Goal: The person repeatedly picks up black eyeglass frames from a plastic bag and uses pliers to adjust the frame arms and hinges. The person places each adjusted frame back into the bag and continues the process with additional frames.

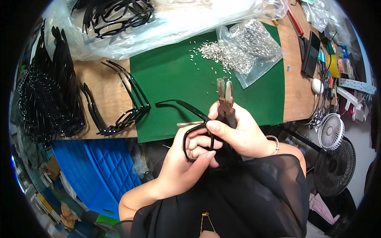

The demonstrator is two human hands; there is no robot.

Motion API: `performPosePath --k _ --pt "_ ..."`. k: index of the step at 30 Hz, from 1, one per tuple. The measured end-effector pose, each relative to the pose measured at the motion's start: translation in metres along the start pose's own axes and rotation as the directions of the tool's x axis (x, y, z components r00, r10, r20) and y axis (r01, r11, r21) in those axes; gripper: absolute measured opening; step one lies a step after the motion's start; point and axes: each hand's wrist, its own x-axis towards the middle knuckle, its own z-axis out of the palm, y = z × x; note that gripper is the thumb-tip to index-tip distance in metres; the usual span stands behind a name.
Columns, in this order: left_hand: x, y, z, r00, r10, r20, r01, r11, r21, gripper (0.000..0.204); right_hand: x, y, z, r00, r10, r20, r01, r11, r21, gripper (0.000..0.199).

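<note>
Gripping glasses frame, our left hand curled | right hand clasped pliers | frame seemed light, stiff (maybe slippery); rim suited holding

Plastic sheet: blown-out glare, top centre
Green mat: evenly lit, soft shadow below held eyeglass frame
Hands: bright, mostly sharp
Black frames pile: small hard glints
Counter: edges bowed by fisheye
Outer rim: black vignette, left side soft, dim

Wooden worktop before me; on my right, 1 white fan, 1 black fan; lower left, a blue plastic crate.
</note>
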Motion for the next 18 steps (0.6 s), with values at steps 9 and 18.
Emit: performPosePath --k 9,18 --pt "-0.019 0.014 -0.005 0.996 -0.092 -0.011 0.09 0.987 -0.134 0.047 -0.01 -0.006 -0.008 0.98 -0.105 0.17 0.14 0.968 -0.21 0.021" --pt "-0.037 0.015 0.002 0.998 -0.054 -0.041 0.058 0.993 0.102 0.037 -0.006 -0.016 -0.028 0.83 -0.08 0.553 0.53 0.423 -0.735 0.021"
